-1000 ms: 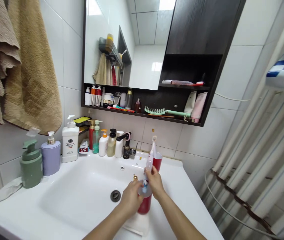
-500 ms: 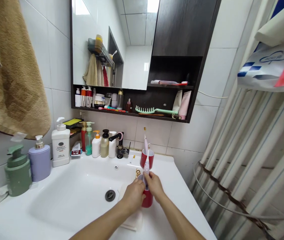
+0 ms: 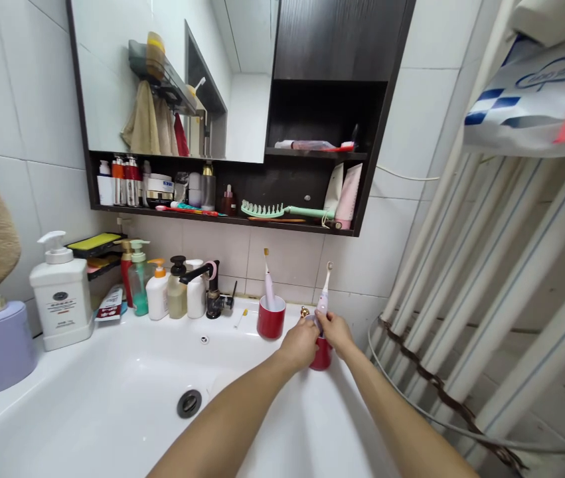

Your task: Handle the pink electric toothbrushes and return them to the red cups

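My left hand (image 3: 299,344) is wrapped around a red cup (image 3: 321,355) that rests on the back right of the white sink counter (image 3: 312,425). My right hand (image 3: 336,330) pinches the handle of a pink and white electric toothbrush (image 3: 324,299), which stands tilted in that cup with its head up. A second red cup (image 3: 271,317) with another toothbrush (image 3: 267,282) upright in it stands just to the left, near the wall.
A black tap (image 3: 211,285) and several bottles line the back of the basin (image 3: 113,392), whose drain (image 3: 188,403) is in the middle. A dark shelf under the mirror holds a green comb (image 3: 282,211) and tubes. Striped curtain (image 3: 511,285) hangs at right.
Both hands carried the red cup and toothbrush away from the basin's near edge to the back right of the counter, beside the other cup. The view shifted right and closer.
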`<state>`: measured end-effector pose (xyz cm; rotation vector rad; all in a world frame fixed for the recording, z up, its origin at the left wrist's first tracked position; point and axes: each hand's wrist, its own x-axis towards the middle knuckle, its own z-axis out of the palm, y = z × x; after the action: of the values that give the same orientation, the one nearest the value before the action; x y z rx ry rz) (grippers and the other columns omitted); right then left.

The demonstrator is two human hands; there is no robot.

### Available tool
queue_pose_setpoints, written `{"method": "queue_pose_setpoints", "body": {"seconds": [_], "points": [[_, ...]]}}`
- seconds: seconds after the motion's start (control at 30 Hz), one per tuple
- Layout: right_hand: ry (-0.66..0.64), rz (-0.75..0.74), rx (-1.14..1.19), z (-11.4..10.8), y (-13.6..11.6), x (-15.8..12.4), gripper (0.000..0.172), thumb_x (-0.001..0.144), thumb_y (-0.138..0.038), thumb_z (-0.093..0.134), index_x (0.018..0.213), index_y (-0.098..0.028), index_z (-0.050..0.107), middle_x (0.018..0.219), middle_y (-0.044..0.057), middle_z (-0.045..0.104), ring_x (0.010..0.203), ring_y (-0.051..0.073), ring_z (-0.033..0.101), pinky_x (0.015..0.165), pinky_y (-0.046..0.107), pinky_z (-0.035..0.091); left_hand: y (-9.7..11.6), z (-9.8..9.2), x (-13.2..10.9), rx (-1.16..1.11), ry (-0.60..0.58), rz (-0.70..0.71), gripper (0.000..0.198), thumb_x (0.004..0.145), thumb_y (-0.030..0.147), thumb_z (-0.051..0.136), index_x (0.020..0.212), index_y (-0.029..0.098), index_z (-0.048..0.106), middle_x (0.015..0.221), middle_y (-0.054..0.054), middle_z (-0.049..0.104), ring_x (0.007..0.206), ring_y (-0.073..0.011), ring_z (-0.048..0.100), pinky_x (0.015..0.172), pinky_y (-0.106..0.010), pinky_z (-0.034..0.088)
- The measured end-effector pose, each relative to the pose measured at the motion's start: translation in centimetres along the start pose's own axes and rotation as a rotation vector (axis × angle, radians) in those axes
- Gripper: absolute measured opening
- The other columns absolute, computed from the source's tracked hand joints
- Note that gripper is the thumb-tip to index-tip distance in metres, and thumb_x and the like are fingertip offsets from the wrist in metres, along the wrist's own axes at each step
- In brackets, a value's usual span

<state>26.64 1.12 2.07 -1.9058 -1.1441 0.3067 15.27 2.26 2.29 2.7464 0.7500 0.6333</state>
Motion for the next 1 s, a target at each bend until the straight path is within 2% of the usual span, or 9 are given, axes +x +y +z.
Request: {"method": "queue_pose_setpoints", "body": {"seconds": [0.2,0.3,0.4,0.5,0.57,0.67,0.77,0.9,1.0], "points": [[-0.030,-0.016,0.014,0.6,-0.3,2.9,0.026,0.075,-0.028,0.039,0.097,-0.015,0.045,0.098,0.004,0.049,0.082,0.014,0.049,0.069,0.033,0.041,-1.6,0.5,1.9,0.028,0.064,-0.007,0.023,0.064,0.011,0.040,0.084,0.013,0.051,0.094,-0.008,0.048,0.092,-0.0190,0.038,0.074,-0.029,0.035],[-0.021,-0.036,0.052,0.8,-0.3,3.5,0.026,0.075,-0.028,0.040,0.096,-0.014,0.045,0.096,0.004,0.049,0.080,0.014,0.050,0.067,0.033,0.042,-3.1,0.0,1.0,0.066,0.237,-0.021,0.025,0.065,0.013,0.040,0.088,0.015,0.049,0.099,-0.006,0.046,0.095,-0.0172,0.036,0.083,-0.030,0.029],[0.105,-0.070,0.086,0.4,-0.7,2.9,0.028,0.075,-0.030,0.038,0.096,-0.014,0.046,0.095,0.006,0.050,0.083,0.016,0.049,0.071,0.035,0.039,-5.3,-1.0,-0.3,0.104,0.391,-0.170,0.029,0.064,0.015,0.042,0.093,0.015,0.047,0.104,-0.005,0.043,0.098,-0.0181,0.032,0.086,-0.032,0.024],[0.270,-0.149,0.108,0.4,-2.0,0.8,0.034,0.074,-0.031,0.032,0.099,-0.012,0.044,0.100,0.012,0.048,0.093,0.020,0.043,0.080,0.035,0.031,-7.3,-1.8,-1.2,0.075,0.317,-0.326,0.026,0.062,0.015,0.044,0.087,0.013,0.051,0.098,-0.007,0.046,0.094,-0.0204,0.034,0.080,-0.032,0.029],[0.291,-0.226,0.123,1.1,-3.1,-1.1,0.035,0.071,-0.030,0.033,0.098,-0.012,0.046,0.099,0.011,0.049,0.092,0.019,0.044,0.080,0.032,0.031,-7.9,-2.1,-1.9,0.024,0.244,-0.338,0.022,0.060,0.012,0.044,0.080,0.013,0.054,0.093,-0.006,0.048,0.091,-0.0194,0.037,0.076,-0.029,0.032],[0.201,-0.299,0.141,3.3,-4.3,-3.8,0.035,0.067,-0.032,0.038,0.094,-0.014,0.049,0.091,0.008,0.055,0.083,0.017,0.050,0.074,0.028,0.037,-7.8,-2.3,-4.0,-0.025,0.261,-0.295,0.020,0.057,0.008,0.045,0.074,0.014,0.055,0.090,-0.004,0.049,0.090,-0.0174,0.037,0.078,-0.026,0.031],[0.090,-0.273,0.129,6.0,-4.6,-6.0,0.039,0.063,-0.034,0.043,0.095,-0.013,0.050,0.087,0.010,0.057,0.077,0.019,0.053,0.069,0.029,0.039,-7.1,-2.2,-7.6,-0.061,0.297,-0.256,0.020,0.056,0.006,0.046,0.072,0.015,0.055,0.091,-0.003,0.049,0.091,-0.0164,0.036,0.081,-0.026,0.030],[-0.080,-0.244,0.102,9.0,-4.3,-8.6,0.040,0.059,-0.033,0.048,0.092,-0.011,0.053,0.089,0.011,0.058,0.081,0.021,0.052,0.072,0.029,0.038,-6.4,-1.8,-12.9,-0.114,0.272,-0.260,0.017,0.056,0.006,0.046,0.067,0.016,0.054,0.089,-0.002,0.049,0.091,-0.0157,0.036,0.079,-0.026,0.032],[-0.191,-0.262,0.086,10.2,-4.2,-10.3,0.038,0.058,-0.030,0.049,0.092,-0.013,0.053,0.092,0.009,0.058,0.084,0.020,0.052,0.074,0.028,0.037,-6.1,-1.6,-15.6,-0.126,0.229,-0.306,0.017,0.055,0.006,0.045,0.067,0.016,0.053,0.086,-0.003,0.049,0.090,-0.0155,0.037,0.078,-0.027,0.033]]}}
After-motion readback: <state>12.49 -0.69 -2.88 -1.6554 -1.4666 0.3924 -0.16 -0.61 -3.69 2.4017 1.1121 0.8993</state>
